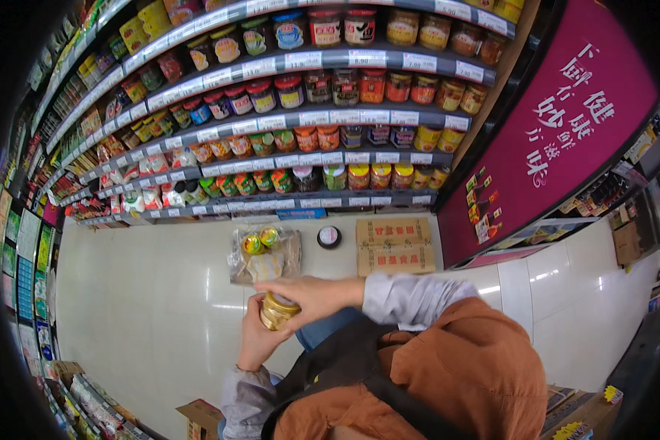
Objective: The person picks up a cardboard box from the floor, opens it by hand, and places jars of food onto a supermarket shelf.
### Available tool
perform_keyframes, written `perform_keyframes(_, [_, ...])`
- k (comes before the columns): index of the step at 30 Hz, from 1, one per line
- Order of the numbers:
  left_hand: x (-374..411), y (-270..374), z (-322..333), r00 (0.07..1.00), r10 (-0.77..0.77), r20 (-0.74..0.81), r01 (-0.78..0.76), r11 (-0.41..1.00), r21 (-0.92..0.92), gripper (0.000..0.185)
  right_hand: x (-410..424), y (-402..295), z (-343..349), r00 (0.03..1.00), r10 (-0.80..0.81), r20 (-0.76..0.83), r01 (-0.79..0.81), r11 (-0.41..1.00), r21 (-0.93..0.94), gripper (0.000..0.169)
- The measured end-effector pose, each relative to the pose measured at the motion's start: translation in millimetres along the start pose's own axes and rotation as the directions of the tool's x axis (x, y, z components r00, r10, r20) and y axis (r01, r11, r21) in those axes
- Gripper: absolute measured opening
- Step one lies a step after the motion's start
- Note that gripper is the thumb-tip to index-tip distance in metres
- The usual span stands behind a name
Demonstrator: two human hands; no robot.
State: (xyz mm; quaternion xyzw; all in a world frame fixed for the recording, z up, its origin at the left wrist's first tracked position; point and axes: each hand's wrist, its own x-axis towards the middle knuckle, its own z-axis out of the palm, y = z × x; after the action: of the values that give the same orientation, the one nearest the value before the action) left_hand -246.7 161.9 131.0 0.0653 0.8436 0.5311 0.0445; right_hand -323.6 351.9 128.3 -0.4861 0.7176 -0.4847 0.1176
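In front of my body, my left hand [257,336] cups a small glass jar [278,316] with a gold-coloured look from below and the side. My right hand [313,300] grips the same jar from above, its fingers reaching over the top. Just beyond my hands, on the tiled floor, lies a shallow cardboard tray [292,242] in clear plastic wrap. Two jars [260,241] with yellow-green lids stand in it, along with a crumpled pale cloth [266,267]. To the tray's right stands a dark jar [329,237] with a pale label on its lid.
Two closed cardboard cartons [394,247] sit on the floor before the shelves. Store shelves [330,118] with rows of jars and price tags curve across the far side. A purple display panel [550,126] rises at right. An open carton [201,418] stands near my left sleeve.
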Motion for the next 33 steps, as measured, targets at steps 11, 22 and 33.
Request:
perform_keyframes(11, [11,29,13,0.997,-0.057,-0.053,0.039,0.956,-0.291,0.085,-35,-5,-128,0.834,0.156,-0.53,-0.259,0.958,-0.125,0.063])
perform_keyframes(22, [-67,-31,-33,0.901,-0.427,-0.073,0.355,0.824,-0.44,0.042,-86,-45,-375,0.284,-0.505,-0.815,-0.762,0.397,-0.511,0.061])
perform_keyframes(33, [-75,-42,-45,0.865,-0.482,-0.139,0.36,0.79,-0.497,0.038,-76,-8,-421,0.452,-0.52,-0.725,-0.784,0.156,-0.601,0.063])
